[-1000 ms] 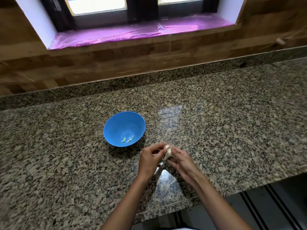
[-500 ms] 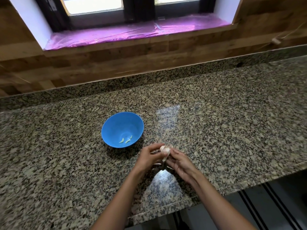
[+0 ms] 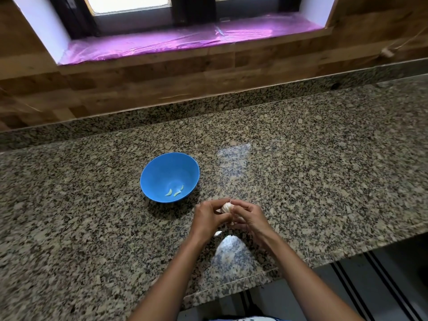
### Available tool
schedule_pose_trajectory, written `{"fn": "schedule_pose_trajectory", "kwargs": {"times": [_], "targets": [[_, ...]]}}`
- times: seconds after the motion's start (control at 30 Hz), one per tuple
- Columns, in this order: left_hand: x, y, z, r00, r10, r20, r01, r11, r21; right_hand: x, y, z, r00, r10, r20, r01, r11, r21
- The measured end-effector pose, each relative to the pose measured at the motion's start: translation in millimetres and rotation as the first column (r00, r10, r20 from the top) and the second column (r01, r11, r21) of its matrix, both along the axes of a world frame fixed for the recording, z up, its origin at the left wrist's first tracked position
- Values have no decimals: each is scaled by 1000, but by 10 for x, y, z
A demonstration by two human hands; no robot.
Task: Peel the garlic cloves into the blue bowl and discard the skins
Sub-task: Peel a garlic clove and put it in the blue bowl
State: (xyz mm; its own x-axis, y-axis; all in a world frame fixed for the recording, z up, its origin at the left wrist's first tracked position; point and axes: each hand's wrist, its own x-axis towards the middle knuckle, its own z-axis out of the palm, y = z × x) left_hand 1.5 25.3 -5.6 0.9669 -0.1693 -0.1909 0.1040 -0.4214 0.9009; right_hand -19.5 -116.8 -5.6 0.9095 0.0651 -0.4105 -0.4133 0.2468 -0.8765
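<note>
A blue bowl (image 3: 169, 163) stands on the granite counter with three peeled cloves (image 3: 174, 193) lying at its bottom. Just right of and nearer than the bowl, both my hands hold a white garlic bulb (image 3: 226, 207) above the counter. My left hand (image 3: 207, 217) grips it from the left with curled fingers. My right hand (image 3: 249, 216) pinches it from the right. A small scrap of white skin (image 3: 218, 233) lies on the counter beneath my hands.
The speckled granite counter (image 3: 324, 170) runs wide to left and right, with its front edge (image 3: 231, 286) close under my forearms. A wooden wall and a window sill covered in pink film (image 3: 185, 40) stand behind it.
My hands have drawn closer together around the garlic bulb and turned it a little. A skin scrap now lies on the counter below them. The bowl has not moved.
</note>
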Motion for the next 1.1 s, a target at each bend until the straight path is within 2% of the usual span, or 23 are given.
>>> {"fn": "schedule_pose_trajectory", "kwargs": {"times": [0.13,0.27,0.33,0.6,0.73,0.9,1.0,1.1], "targets": [[-15,10,31,1000,-25,12,25,999,32,12,-12,3,1000,4,-28,-4,1000,-3],[-7,33,65,999,-42,24,41,999,36,32,-16,-33,995,-20,-103,39,981,189],[2,47,78,998,-48,31,46,998,43,37,-21,-37,991,-14,-130,42,974,222],[-14,45,81,990,-124,69,114,984,135,62,1,-24,994,-6,-112,22,990,138],[-20,51,62,990,-133,56,125,984,130,66,11,-13,995,18,-101,-9,996,85],[-5,98,-19,998,-52,25,51,998,38,61,46,-21,996,55,-76,-50,997,64],[7,104,-19,998,-52,32,51,998,35,68,45,-14,995,74,-65,-75,997,-8],[2,100,-21,1000,-14,23,15,999,-31,56,63,6,996,82,-26,-81,996,23]]}}
